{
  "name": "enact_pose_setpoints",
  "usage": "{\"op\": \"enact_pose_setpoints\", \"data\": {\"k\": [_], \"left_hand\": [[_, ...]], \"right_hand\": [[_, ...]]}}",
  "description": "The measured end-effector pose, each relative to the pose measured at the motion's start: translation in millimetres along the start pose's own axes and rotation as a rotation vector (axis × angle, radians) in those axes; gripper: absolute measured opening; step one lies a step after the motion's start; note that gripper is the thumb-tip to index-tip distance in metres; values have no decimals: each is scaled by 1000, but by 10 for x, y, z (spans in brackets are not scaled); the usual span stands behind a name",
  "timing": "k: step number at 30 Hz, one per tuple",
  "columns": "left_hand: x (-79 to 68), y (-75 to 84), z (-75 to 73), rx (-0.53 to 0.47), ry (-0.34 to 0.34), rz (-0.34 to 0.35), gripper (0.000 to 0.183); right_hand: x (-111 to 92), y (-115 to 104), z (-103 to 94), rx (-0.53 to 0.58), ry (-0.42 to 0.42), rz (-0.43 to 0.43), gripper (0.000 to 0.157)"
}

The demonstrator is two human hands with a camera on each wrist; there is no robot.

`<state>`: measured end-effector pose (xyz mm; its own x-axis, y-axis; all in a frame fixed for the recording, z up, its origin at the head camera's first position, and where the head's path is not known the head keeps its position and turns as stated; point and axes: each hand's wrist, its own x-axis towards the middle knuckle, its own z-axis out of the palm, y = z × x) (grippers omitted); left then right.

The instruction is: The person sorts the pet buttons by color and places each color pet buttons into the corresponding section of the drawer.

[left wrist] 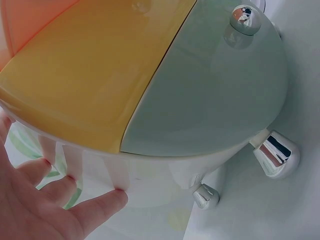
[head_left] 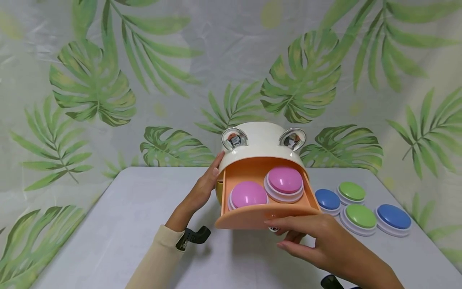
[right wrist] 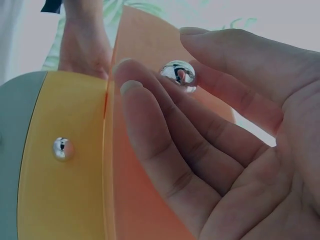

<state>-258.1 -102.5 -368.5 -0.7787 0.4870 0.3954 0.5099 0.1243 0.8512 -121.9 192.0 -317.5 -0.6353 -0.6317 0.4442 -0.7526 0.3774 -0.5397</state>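
Note:
A white animal-shaped cabinet with two chrome eye-like rings stands before me, its orange top drawer pulled out. Inside lie two pink-domed round buttons with white bases, a left pink button and a right pink button. My left hand rests its extended fingers against the cabinet's left side. My right hand is at the drawer front, fingers curled about its round chrome knob. Below the orange drawer are a yellow drawer and a grey-green drawer.
Right of the cabinet, a left blue button, a right blue button, a far green button and a near green button lie on the white table. A leaf-print curtain hangs behind. Chrome legs support the cabinet.

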Motion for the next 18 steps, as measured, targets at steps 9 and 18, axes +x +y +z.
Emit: {"op": "enact_pose_setpoints", "data": {"k": [9,18], "left_hand": [[-8,5,-4,6,5,-7,51],[-1,-8,0,-7,-3,-7,51]], "right_hand": [[17,-8,27,-43,30,-1,36],[28,-32,52,-91,64,108,33]]}}
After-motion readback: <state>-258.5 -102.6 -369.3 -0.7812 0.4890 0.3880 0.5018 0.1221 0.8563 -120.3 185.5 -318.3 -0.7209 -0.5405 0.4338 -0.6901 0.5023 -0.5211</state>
